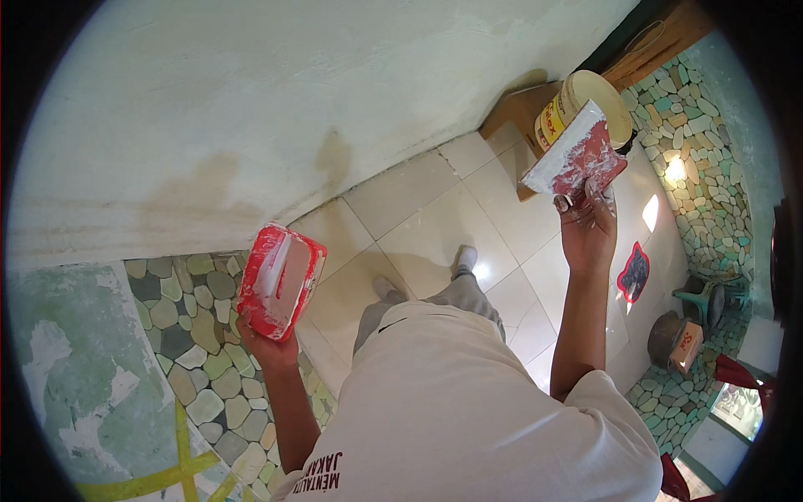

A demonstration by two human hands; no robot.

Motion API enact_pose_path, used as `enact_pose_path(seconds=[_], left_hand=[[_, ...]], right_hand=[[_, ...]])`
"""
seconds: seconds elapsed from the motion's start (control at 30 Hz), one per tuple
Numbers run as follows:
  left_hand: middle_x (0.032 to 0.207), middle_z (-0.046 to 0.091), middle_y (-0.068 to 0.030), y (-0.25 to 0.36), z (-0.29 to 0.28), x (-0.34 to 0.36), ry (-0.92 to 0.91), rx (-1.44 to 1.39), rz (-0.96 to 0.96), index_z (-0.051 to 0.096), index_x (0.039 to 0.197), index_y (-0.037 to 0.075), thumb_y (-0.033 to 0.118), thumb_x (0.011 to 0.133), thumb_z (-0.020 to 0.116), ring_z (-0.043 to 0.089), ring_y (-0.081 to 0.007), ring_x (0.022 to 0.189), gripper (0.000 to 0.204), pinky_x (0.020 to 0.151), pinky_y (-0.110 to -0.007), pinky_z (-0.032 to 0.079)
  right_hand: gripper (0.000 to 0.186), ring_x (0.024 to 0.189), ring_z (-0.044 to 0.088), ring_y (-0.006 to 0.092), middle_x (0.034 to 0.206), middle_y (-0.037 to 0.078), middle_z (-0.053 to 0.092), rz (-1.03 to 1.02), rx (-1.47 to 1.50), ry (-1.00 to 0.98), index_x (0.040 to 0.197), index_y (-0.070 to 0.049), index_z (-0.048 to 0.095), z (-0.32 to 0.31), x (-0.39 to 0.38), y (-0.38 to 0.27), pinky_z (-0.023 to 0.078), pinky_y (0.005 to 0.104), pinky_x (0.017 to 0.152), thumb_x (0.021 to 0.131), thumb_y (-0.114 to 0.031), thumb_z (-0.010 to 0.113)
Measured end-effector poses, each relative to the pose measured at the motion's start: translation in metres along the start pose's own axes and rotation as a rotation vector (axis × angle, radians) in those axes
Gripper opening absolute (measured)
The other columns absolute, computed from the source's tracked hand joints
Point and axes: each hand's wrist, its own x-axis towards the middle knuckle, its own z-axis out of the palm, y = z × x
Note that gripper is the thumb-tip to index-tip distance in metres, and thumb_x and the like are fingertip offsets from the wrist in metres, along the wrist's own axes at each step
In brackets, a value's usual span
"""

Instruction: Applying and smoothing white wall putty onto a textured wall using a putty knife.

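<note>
Red trowel (577, 157), smeared white, clamped in right hand (588, 219) above the tiled floor (435, 226); red tray (280, 280), apparently holding filler, gripped from below by left hand (266, 343). Risk: filler dripping onto tiles if tilted. One trowel, one tray, one tub (585, 109).

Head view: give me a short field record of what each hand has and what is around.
left hand: holds a red tray with white paste in it
right hand: holds a red scraper smeared with white paste
wall: pale, with a brownish stain low down
bucket: open, on a wooden stand by the wall
floor: cream tiles, pebble border
</note>
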Motion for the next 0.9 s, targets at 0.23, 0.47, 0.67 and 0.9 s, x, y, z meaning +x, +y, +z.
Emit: enact_pose_path(seconds=[0.23,0.47,0.67,0.9], left_hand=[[0.126,0.057,-0.0091,-0.082,0.083,-0.01,-0.028,-0.019,0.023,0.051,0.126,0.005,0.03,0.087,0.056,0.053,-0.0262,0.12,0.047,0.103,-0.043,0.042],[0.127,0.057,-0.0111,-0.146,0.162,-0.007,-0.02,0.033,0.025,0.05,0.128,0.003,0.031,0.085,0.058,0.053,-0.0278,0.12,0.052,0.103,-0.045,0.042],[0.123,0.056,-0.0129,-0.181,0.207,0.004,-0.088,0.128,0.109,0.052,0.12,0.001,0.021,0.085,0.061,0.053,-0.0233,0.116,0.042,0.103,-0.038,0.041],[0.129,0.049,-0.0137,-0.184,0.248,0.028,-0.157,0.268,0.35,0.052,0.117,0.002,0.004,0.081,0.067,0.048,-0.0213,0.119,0.039,0.104,-0.035,0.037]], right_hand=[[0.026,0.092,0.061,0.0167,0.103,0.003,0.065,-0.023,-0.024,0.179,0.115,-0.006,0.055,-0.071,0.044,-0.06,0.044,0.0342,0.071,0.09,-0.006,0.055],[0.029,0.097,0.059,0.0186,0.112,0.006,0.062,0.049,-0.056,-0.01,0.117,-0.004,0.054,-0.104,0.094,-0.085,0.045,0.0367,0.079,0.089,-0.008,0.058],[0.028,0.08,0.057,0.0165,0.095,0.007,0.062,0.133,-0.586,-0.378,0.112,-0.001,0.056,-0.047,0.123,-0.095,0.045,0.0304,0.065,0.084,0.003,0.057],[0.025,0.078,0.061,0.0242,0.086,0.012,0.06,-0.169,-1.468,-1.259,0.102,0.0,0.057,0.069,0.153,-0.098,0.049,0.0353,0.063,0.077,0.001,0.059]])
